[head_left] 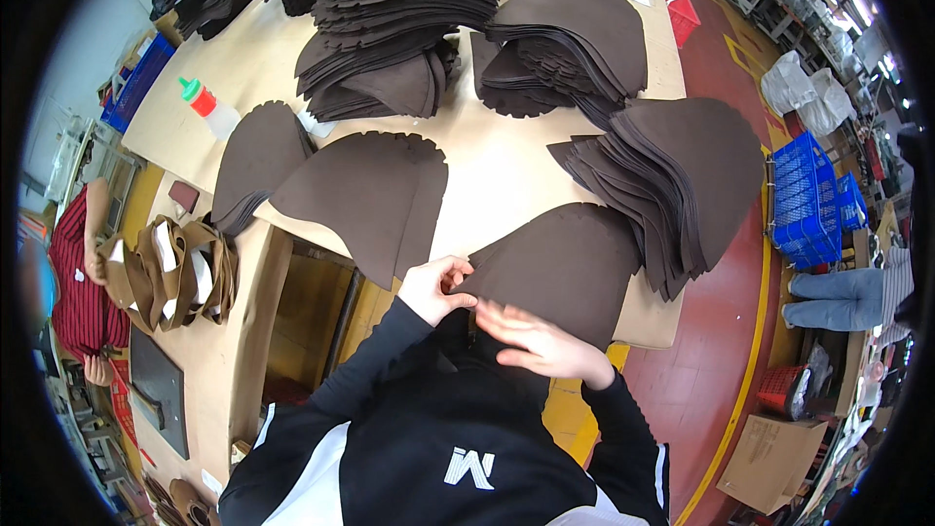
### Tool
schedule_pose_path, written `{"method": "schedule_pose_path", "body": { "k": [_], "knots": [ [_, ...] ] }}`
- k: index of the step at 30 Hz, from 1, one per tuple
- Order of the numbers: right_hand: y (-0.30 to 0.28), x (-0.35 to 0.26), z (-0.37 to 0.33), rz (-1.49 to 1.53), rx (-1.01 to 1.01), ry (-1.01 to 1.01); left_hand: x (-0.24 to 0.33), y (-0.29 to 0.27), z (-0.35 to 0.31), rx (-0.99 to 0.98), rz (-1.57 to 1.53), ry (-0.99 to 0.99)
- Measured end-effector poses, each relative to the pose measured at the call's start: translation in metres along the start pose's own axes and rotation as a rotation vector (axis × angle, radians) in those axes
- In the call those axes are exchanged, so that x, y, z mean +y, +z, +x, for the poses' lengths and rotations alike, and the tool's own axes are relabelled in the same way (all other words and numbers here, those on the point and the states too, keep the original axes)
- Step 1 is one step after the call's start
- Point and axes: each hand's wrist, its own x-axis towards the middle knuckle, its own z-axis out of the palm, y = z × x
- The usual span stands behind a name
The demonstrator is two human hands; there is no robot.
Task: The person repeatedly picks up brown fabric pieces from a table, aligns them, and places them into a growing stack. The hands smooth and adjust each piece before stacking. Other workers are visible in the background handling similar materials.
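A dark brown, flat cut piece [565, 263] with a curved edge lies at the table's near edge, its pointed corner toward me. My left hand [435, 289] pinches that corner between thumb and curled fingers. Close beside it, my right hand [536, 339] has its fingers stretched out along the piece's near edge, slightly smeared by motion. Left of my hands lies another dark brown piece [365, 185] with a notched rim, partly over a smaller stack [258, 161]. To the right, a fanned stack of dark pieces [682, 175] hangs over the table edge.
Tall stacks of dark pieces [399, 0] [575, 29] stand farther back on the pale table [497, 166]. A bottle with a red and green top [205, 102] stands at the left. A co-worker in a striped shirt [78, 273] is near brown curved parts [170, 268]. Blue crates [804, 200] stand right.
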Motion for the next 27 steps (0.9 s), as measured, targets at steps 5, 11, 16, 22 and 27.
{"method": "schedule_pose_path", "body": {
  "k": [5, 11, 16, 22, 27],
  "knots": [
    [-0.024, -0.014, -0.04, 0.195, 0.332, 0.103, 0.002, -0.002, -0.005, 0.118, 0.119, 0.046],
    [-0.049, -0.018, -0.062, 0.055, 0.813, 0.396, -0.004, -0.051, 0.013, 0.466, 0.063, 0.287],
    [-0.064, -0.002, -0.043, -0.323, 0.802, 0.417, -0.052, -0.177, 0.016, 0.844, 0.212, 0.353],
    [-0.036, 0.048, -0.011, -0.793, 0.453, 0.44, -0.039, -0.147, 0.031, 0.821, 0.498, 0.442],
    [0.02, -0.009, -0.012, -0.584, 0.131, 0.181, -0.005, 0.0, -0.002, 0.06, 0.211, 0.295]
  ]
}}
